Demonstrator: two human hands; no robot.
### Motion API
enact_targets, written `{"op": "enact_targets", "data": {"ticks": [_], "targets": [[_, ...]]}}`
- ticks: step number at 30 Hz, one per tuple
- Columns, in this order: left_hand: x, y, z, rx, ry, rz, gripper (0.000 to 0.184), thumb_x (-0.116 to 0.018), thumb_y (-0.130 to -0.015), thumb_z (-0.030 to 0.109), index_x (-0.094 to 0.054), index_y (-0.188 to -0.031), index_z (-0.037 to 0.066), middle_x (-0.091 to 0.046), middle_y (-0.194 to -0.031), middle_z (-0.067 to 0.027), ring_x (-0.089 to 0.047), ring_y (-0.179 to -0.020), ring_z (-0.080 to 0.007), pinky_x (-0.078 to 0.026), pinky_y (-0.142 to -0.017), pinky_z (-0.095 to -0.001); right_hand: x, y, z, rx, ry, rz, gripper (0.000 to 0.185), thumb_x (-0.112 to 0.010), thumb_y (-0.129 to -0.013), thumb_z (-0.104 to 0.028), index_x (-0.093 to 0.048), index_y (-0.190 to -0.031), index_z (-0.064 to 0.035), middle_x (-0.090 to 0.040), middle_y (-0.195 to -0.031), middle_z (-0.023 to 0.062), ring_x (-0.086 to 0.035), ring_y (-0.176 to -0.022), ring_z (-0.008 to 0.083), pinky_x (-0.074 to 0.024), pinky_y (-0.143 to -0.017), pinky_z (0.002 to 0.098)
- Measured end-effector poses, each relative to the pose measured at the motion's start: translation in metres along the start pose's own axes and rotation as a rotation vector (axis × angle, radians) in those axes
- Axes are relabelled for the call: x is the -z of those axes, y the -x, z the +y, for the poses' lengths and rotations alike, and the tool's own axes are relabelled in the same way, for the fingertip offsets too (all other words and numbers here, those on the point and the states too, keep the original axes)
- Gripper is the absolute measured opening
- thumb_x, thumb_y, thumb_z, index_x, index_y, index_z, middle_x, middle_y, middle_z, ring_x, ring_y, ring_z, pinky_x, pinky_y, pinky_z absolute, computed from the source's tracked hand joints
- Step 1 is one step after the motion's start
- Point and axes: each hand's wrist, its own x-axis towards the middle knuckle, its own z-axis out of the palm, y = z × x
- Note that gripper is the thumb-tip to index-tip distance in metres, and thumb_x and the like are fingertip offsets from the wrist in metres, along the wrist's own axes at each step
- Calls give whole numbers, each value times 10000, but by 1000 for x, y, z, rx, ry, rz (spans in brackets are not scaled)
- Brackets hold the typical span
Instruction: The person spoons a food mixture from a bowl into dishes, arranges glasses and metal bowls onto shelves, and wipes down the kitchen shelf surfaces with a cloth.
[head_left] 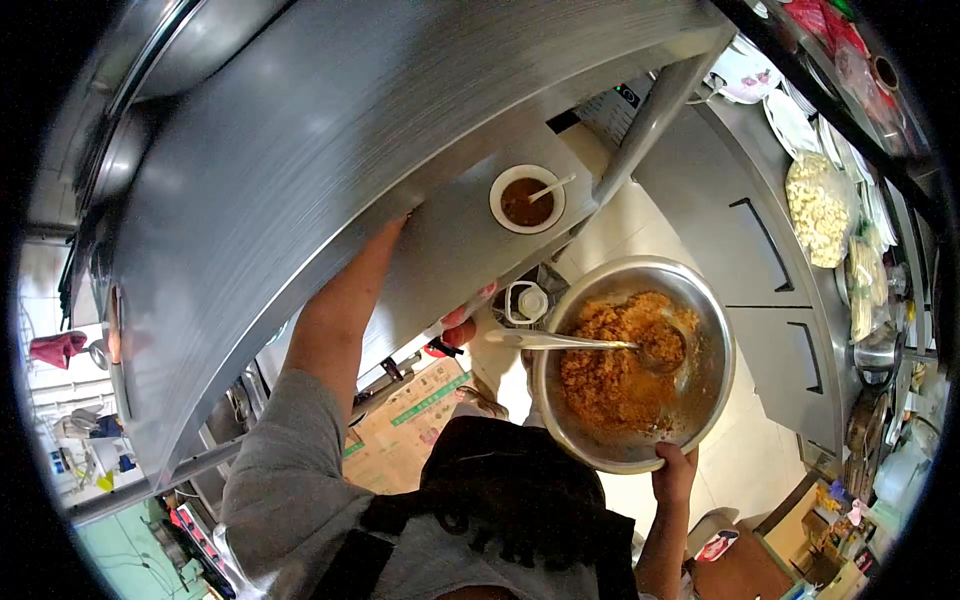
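My right hand [675, 473] grips the lower rim of a big stainless steel mixing bowl [720, 395], fingers closed on its edge. Inside is an orange-brown crumbly mixture [605, 385]. A metal ladle [565, 341] rests in it, its handle reaching over the left rim. My left forearm [335, 310] stretches up under the steel upper shelf [300, 130], which hides the hand. On the steel surface below that shelf stands a white bowl [497, 205] of brown sauce [522, 205] with a white spoon [555, 187] in it.
A white plastic jug [526, 302] stands beside the mixing bowl. A steel post [655, 125] rises near the white bowl. Grey cabinets [770, 350] line the right, topped by a bag of pale pieces [818, 205] and plates [790, 122]. Flattened cardboard [410, 425] lies on the floor.
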Motion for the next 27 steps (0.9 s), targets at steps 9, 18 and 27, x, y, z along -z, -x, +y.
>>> {"op": "enact_targets", "data": {"ticks": [9, 18, 27], "targets": [[-17, -49, 31, -181, 164, 11, 475, -518, -809, 304, -474, -1246, 122, -583, -1089, -163, -557, -974, -342, -403, -901, -412, -2, -2, -3, -10, -135, 49, 601, -512, -647, 59, -363, -1225, -11, -499, -1067, 106, -528, -940, 252, -448, -832, 363], [7, -45, 21, -291, 439, -236, 503, -555, -767, 163, -468, -1263, 174, -536, -1207, -107, -506, -1091, -291, -408, -904, -340, 11, -7, 6, -66, -101, 23, 586, -481, -652, 52, -361, -1223, -6, -501, -1095, 121, -520, -998, 267, -432, -872, 380], [46, 26, 27, -504, 453, -321, 464, -559, -765, 144, -505, -1225, 171, -499, -1249, -96, -362, -1234, -335, -280, -1029, -391, 6, -11, 2, -71, -55, -17, 599, -508, -650, 35, -362, -1229, -14, -507, -1067, 117, -535, -950, 255, -449, -841, 363]]}}
